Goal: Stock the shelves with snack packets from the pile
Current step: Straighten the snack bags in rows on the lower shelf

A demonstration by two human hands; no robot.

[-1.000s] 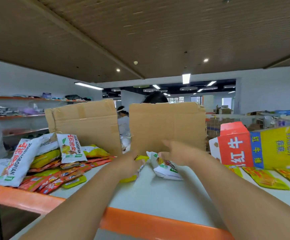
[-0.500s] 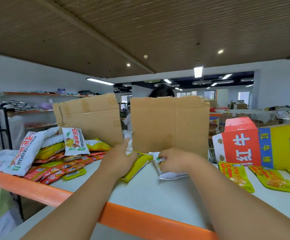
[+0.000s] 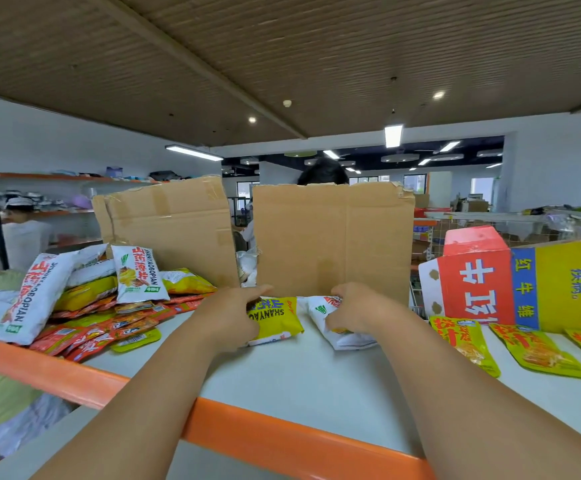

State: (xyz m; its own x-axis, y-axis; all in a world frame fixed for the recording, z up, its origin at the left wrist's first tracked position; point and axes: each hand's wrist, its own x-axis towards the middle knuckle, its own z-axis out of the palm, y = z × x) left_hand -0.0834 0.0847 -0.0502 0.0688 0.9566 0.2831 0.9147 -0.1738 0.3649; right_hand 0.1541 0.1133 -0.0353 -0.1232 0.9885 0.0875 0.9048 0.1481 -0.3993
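Yellow packet (image 3: 277,322) flat on the white shelf (image 3: 299,379), toward the back, its left end under the left hand (image 3: 228,317): thumb and curled fingers clamped on that end, forefinger stretched along the top edge. Just beside it on the right, a white packet (image 3: 346,337), also down on the shelf, upper end crumpled in the grasp of the right hand (image 3: 358,310), fingers curled round it. Both forearms reaching in over the orange front edge (image 3: 282,434) of the shelf. Right behind the two packets, a cardboard sheet (image 3: 334,240) standing upright. A second cardboard sheet (image 3: 171,230) upright to its left, with a narrow gap between them and something white and crinkled in the gap, too unclear to name. At the left end of the shelf, the pile (image 3: 74,296) of packets: big white ones with red lettering on top, yellow ones beneath, flat red and orange ones spilling toward the front edge. At the right, a red, blue and yellow carton (image 3: 507,282) on its side, flat yellow-green packets (image 3: 538,351) spread in front of it, well apart from the hands. Above the nearer cardboard, the top of a head (image 3: 322,173). Far left, a person in a white top and cap (image 3: 22,230) near wall shelves (image 3: 57,176) with orange edges. Overhead, a ribbed brown board (image 3: 282,46).
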